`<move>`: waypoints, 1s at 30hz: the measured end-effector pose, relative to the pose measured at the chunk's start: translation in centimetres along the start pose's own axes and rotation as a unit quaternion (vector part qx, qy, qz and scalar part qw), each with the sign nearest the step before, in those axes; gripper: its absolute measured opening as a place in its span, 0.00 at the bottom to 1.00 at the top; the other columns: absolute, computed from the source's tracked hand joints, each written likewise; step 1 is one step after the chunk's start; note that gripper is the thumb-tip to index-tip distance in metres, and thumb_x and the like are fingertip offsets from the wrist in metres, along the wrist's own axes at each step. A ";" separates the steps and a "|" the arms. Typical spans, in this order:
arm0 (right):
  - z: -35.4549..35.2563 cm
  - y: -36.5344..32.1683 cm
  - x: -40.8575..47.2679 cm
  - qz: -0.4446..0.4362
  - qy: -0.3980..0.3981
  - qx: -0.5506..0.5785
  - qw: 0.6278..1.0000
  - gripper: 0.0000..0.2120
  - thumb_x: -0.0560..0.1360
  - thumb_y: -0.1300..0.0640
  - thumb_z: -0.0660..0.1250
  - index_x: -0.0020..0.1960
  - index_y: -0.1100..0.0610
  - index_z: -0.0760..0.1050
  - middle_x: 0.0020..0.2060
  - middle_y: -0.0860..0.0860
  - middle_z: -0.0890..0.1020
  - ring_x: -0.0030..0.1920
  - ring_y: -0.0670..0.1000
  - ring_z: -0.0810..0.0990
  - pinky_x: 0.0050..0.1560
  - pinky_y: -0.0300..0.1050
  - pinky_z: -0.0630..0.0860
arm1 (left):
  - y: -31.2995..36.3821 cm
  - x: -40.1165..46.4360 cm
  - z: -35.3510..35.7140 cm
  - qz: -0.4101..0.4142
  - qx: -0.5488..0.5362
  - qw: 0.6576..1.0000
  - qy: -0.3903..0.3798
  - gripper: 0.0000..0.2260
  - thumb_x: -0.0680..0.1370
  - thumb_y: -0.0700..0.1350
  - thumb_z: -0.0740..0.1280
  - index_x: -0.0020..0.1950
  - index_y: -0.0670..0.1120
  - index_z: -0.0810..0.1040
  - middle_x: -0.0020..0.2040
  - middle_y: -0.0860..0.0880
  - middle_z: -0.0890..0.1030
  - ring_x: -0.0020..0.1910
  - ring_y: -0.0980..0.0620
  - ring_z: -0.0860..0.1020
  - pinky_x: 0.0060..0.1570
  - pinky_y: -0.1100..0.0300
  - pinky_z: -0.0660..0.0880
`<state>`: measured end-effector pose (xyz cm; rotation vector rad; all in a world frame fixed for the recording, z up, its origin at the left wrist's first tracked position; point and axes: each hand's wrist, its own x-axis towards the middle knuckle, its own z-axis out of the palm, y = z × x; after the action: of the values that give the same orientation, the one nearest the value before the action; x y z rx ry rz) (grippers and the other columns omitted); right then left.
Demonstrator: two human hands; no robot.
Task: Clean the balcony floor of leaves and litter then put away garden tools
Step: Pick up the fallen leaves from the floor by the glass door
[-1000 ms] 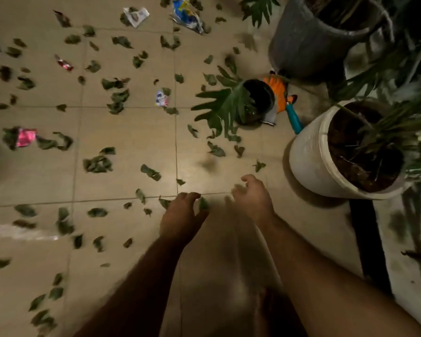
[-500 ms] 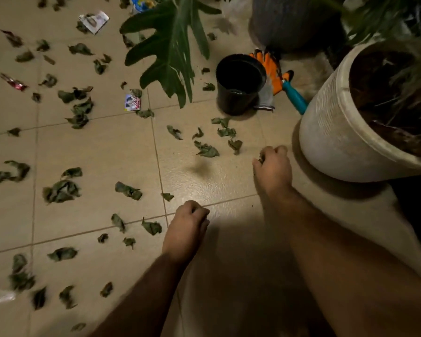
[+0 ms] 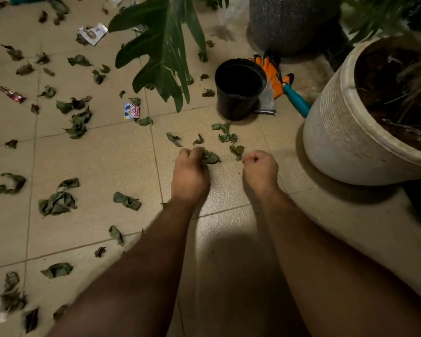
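**Dull greens on beige tile**

The floor [image 3: 112, 164] is beige tile with thin darker grout lines. Scattered leaves [image 3: 57, 203] are dull grey-green. The small pot [image 3: 238, 93] is black; the glove [image 3: 269, 76] beside it is orange and grey, the tool handle [image 3: 297, 99] teal. The large planter [image 3: 338, 132] is off-white with fine ridges; another planter [image 3: 287, 23] is speckled dark grey. One wrapper [image 3: 131, 110] shows blue and pink.

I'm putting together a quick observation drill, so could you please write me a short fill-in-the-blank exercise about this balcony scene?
1. The left hand pinches a crumpled ____ on the tiled floor.
2. The right hand is curled into a ____, with nothing visible in it.
3. The orange glove lies right beside the empty ____ pot.
4. The tool beside the white planter has a ____ handle.

Missing words: leaf; fist; black; teal
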<state>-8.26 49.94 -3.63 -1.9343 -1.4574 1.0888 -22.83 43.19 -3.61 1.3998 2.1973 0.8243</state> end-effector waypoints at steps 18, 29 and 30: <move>2.7 -0.9 0.1 -0.108 -0.027 -0.209 0.972 0.09 0.78 0.49 0.68 0.44 0.54 0.74 0.36 0.48 0.78 0.38 0.48 0.76 0.31 0.40 0.65 | -2.7 -0.3 -1.7 -0.045 -0.041 0.998 0.011 0.06 0.80 0.43 0.62 0.47 0.44 0.78 0.44 0.48 0.75 0.42 0.49 0.73 0.42 0.60 0.65; 3.1 -3.1 -1.4 0.008 -0.180 0.078 0.980 0.09 0.81 0.62 0.59 0.54 0.54 0.77 0.44 0.49 0.78 0.36 0.46 0.74 0.28 0.34 0.67 | -4.2 1.9 -2.9 -0.250 -0.395 0.882 0.050 0.16 0.81 0.32 0.56 0.56 0.47 0.79 0.45 0.45 0.80 0.30 0.55 0.73 0.28 0.62 0.73; 3.4 -3.2 -1.8 -0.010 -0.183 0.071 0.981 0.10 0.81 0.61 0.59 0.53 0.56 0.78 0.43 0.48 0.79 0.39 0.48 0.76 0.32 0.36 0.70 | -4.2 2.0 -2.9 -0.263 -0.391 0.880 0.062 0.14 0.80 0.32 0.56 0.50 0.46 0.79 0.43 0.45 0.80 0.31 0.54 0.73 0.28 0.61 0.73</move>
<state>-13.08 48.99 -2.60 -1.6776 -1.5295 1.5566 -28.24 42.92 -4.31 0.3460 1.8234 1.3782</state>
